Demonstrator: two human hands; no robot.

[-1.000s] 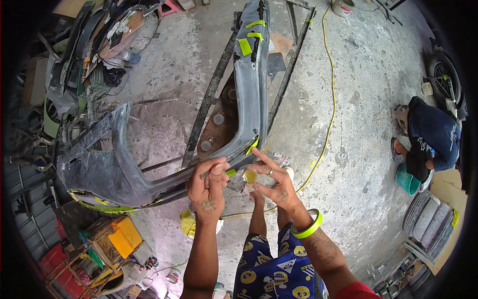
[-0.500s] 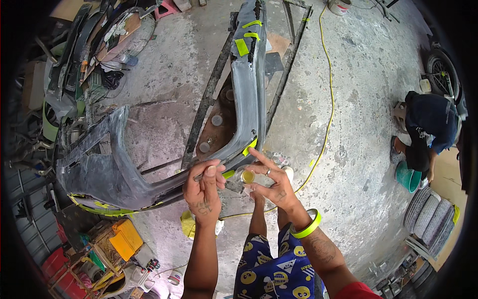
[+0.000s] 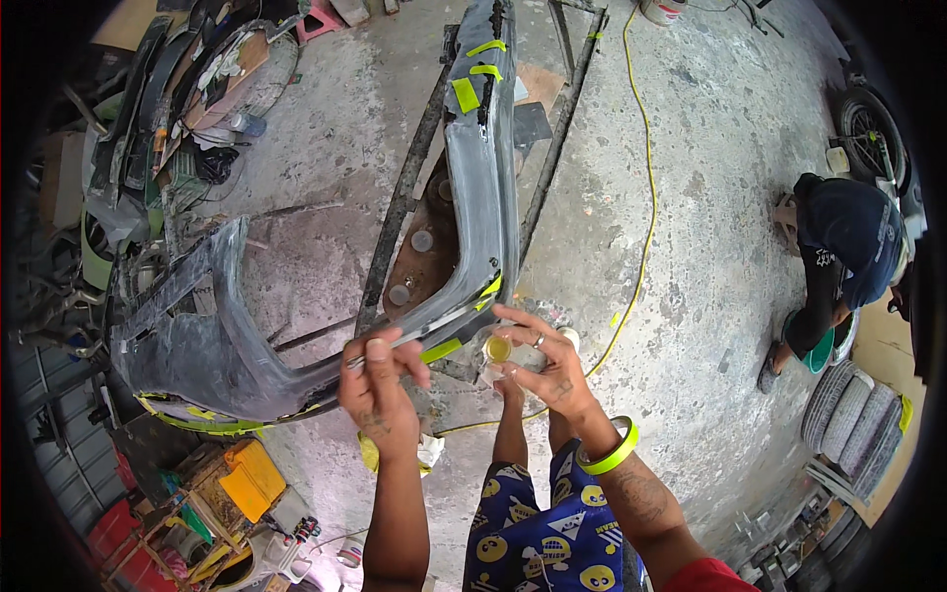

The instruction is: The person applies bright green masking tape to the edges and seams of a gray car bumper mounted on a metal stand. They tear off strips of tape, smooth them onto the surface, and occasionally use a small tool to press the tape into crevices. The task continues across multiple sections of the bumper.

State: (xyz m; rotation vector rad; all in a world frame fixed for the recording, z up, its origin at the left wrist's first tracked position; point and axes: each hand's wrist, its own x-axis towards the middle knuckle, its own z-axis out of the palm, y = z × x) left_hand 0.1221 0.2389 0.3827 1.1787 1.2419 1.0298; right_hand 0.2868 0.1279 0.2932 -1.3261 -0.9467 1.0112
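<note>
My right hand (image 3: 552, 365) holds a small clear cup (image 3: 498, 349) with something yellowish in it, between thumb and fingers. A roll of neon yellow tape (image 3: 614, 452) sits around my right forearm. To its left, my left hand (image 3: 385, 395) is raised with its fingers curled together; a thin greyish thing seems to be pinched there, too small to name. Both hands are in front of a long grey sanded car bumper (image 3: 480, 187), which curves from the top down to the left. Strips of neon tape (image 3: 440, 350) stick to its edge, close to my fingers.
A dark metal frame (image 3: 402, 207) lies under the bumper. The yellow cable (image 3: 648, 187) crosses the floor on the right. Another person (image 3: 850, 237) bends over a green bucket (image 3: 817, 353) beside stacked tires (image 3: 834, 405). Car parts (image 3: 128, 128) pile at upper left, an orange-yellow sheet (image 3: 252, 481) at lower left.
My left hand has moved a little left and down, away from the cup. My right hand still holds the cup, now slightly further right. The other person has bent lower over the bucket.
</note>
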